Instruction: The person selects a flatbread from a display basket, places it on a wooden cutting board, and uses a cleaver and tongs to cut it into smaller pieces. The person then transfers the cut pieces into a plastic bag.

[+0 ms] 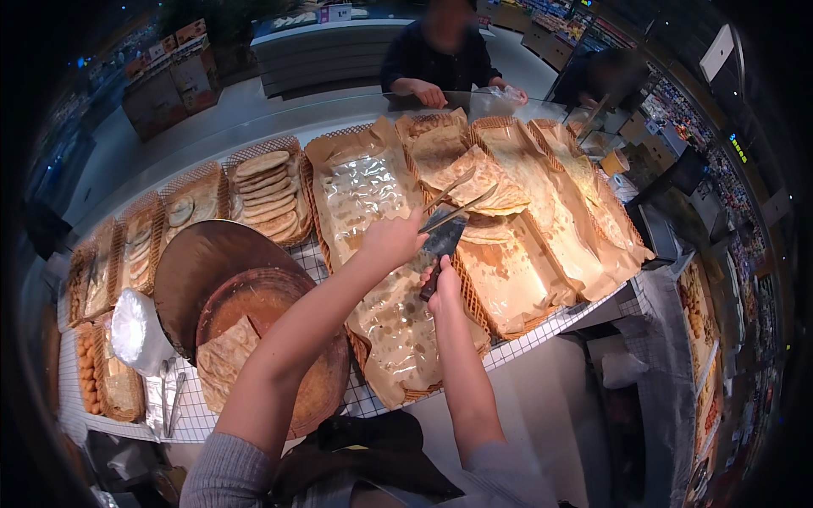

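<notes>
My left hand (392, 243) is closed around a pair of metal tongs (460, 212), whose two arms spread apart and reach to the right. Their tips lie over a folded piece of flatbread (487, 179); whether they touch it I cannot tell. My right hand (442, 286) grips the dark handle of a broad-bladed cleaver (445, 238), blade pointing up and away, just below the tongs. The flatbread rests on a paper-lined basket (518, 317), with more flatbread (489, 230) under it. Beside it, a wide basket lined with oily brown paper (398, 317) stretches beneath my hands.
Left of my arms, a round wooden board (326, 394) holds a flatbread slab (222, 360), with a large dark round lid (199, 262) tilted behind. Stacked flatbreads (269, 190) fill another basket. White plastic bags (138, 332) stand far left. Across the glass guard is a person (440, 59).
</notes>
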Demonstrator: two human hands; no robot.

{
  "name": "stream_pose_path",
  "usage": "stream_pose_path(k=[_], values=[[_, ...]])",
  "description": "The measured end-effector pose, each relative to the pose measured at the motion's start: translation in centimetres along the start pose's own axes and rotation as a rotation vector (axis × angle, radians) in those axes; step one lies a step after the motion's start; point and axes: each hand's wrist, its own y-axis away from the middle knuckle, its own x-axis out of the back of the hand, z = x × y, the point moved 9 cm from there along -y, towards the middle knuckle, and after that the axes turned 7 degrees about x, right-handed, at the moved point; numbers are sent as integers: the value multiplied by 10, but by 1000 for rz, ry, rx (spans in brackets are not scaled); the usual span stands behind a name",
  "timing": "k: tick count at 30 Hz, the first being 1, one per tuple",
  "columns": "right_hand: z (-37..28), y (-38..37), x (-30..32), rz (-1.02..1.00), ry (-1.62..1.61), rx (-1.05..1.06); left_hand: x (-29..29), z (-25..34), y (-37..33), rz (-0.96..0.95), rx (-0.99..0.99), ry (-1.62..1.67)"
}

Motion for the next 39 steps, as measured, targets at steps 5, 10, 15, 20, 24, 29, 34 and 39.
stream_pose_path(k=[5,10,15,20,24,29,34,39], values=[[29,42,34,-145,92,-120,-1,-56,118,-59,91,414],[32,133,55,-269,367,-218,-7,-137,270,-211,328,806],[59,221,57,-448,708,-310,-17,-230,435,-150,764,935],[128,289,79,-587,1059,-507,-23,-303,551,-153,999,687],[179,324,132,-480,1231,-697,-50,-339,609,-110,933,571],[259,339,139,-365,982,-770,-76,-358,623,-102,928,535],[357,320,83,-452,798,-657,-74,-365,598,-138,811,390],[370,304,30,-440,713,-459,-66,-356,566,-105,610,99]])
